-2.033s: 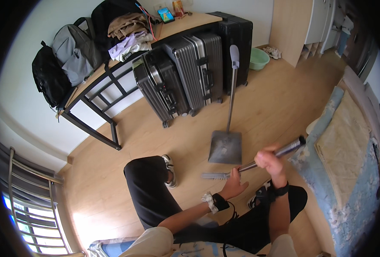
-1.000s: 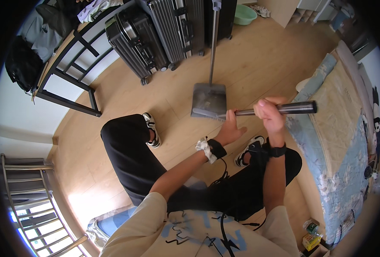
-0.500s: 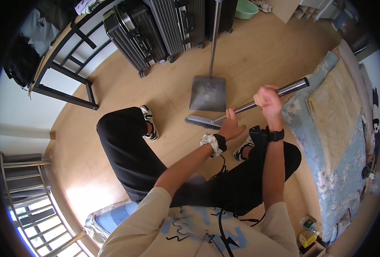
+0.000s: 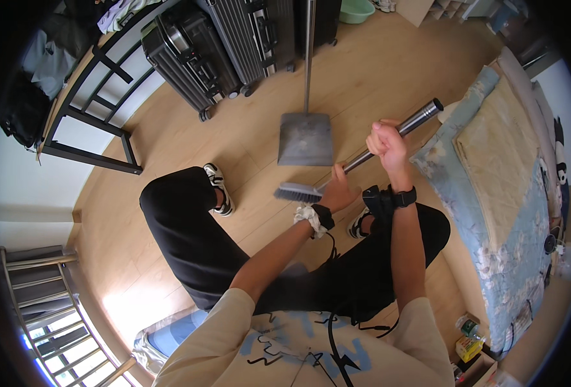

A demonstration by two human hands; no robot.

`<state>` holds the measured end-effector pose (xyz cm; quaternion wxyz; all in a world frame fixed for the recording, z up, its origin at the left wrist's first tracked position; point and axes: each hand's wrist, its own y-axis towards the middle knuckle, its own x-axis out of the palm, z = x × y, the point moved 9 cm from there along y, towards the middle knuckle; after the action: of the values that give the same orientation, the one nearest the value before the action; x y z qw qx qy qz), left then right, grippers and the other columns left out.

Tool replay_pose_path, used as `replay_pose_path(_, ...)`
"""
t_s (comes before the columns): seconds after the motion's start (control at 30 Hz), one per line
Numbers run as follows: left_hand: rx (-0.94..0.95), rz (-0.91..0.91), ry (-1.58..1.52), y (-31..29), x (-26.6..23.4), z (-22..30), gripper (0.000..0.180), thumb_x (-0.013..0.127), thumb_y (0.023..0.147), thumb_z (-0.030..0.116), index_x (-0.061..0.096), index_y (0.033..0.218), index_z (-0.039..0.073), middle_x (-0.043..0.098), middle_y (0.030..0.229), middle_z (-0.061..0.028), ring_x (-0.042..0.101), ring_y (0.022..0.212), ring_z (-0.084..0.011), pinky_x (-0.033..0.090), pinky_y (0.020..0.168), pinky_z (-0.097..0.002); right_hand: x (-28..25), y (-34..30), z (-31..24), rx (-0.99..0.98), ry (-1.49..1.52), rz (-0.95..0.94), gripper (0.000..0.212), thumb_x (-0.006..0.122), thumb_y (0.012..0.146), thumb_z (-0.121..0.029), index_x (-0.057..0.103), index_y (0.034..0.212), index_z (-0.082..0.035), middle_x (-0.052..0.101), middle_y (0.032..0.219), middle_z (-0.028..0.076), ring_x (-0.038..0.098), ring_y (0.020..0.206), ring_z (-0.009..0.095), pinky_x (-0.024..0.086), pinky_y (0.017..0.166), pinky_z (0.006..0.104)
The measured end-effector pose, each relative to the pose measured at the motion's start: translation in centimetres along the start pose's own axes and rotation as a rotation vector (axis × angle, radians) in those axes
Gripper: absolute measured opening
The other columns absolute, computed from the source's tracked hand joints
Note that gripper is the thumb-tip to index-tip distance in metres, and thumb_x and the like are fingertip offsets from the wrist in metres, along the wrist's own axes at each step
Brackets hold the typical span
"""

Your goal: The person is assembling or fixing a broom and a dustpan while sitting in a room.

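Note:
A broom (image 4: 361, 159) with a metal handle and a grey bristled head slants across in front of me. Low on the handle, near the head, my left hand (image 4: 339, 191) is closed around it. My right hand (image 4: 387, 146) grips the handle higher up, short of its dark end. The bristles hang at the left end of the broom, by the floor; whether they touch it I cannot tell. Just beyond the broom head, a grey dustpan (image 4: 305, 139) with a long upright handle rests flat on the floor.
Dark suitcases (image 4: 192, 61) stand at the back, with a green basin (image 4: 356, 10) beside them. On the right is a bed (image 4: 485, 213) with blue floral bedding. A black-framed table (image 4: 92, 121) is at left. A bottle (image 4: 469, 327) and a yellow packet (image 4: 469, 348) lie lower right.
The broom has shifted slightly left and toward me, its bristles tilting up a little. Both hands moved with it and kept their hold. The whole scene has slid slightly left in view.

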<state>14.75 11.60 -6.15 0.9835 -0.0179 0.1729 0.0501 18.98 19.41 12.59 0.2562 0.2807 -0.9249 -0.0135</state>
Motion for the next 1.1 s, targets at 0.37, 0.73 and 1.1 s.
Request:
replay_pose_path(0.37,-0.082,-0.105,0.005,-3.7,0.6,3.1,0.069,0.062,0.075,0.026,0.022,0.12,-0.006,0.037,0.111,-0.0313,0.048,0.097,-0.0457,0.042,0.082,-0.045,1.5,-1.0,-0.8,0.184,0.097,-0.114,0.039,0.052,0.082,-0.007,0.03,0.049,-0.01,0.027,0.041,-0.003,0.022,0.033,0.006,0.014,0.037,0.0253)
replay_pose_path(0.73,-0.038,0.084,0.178,-1.2,-1.1,3.8,0.06,0.058,0.075,0.028,0.026,0.116,-0.001,0.042,0.111,-0.0292,0.053,0.086,-0.0471,0.044,0.073,-0.0502,1.4,-0.6,-3.3,0.011,0.097,-0.109,0.039,0.05,0.082,-0.005,0.027,0.051,-0.011,0.027,0.042,-0.003,0.022,0.033,0.006,0.015,0.036,0.0241)
replay_pose_path(1.1,-0.088,0.029,0.187,0.4,-0.1,0.5,0.06,0.057,0.075,0.026,0.027,0.119,-0.002,0.043,0.112,-0.028,0.053,0.089,-0.0455,0.044,0.075,-0.0494,-0.7,-1.2,0.2,0.021,-0.02,0.074,0.037,0.051,0.083,-0.006,0.03,0.053,-0.011,0.028,0.043,-0.004,0.024,0.035,0.007,0.018,0.037,0.0242)
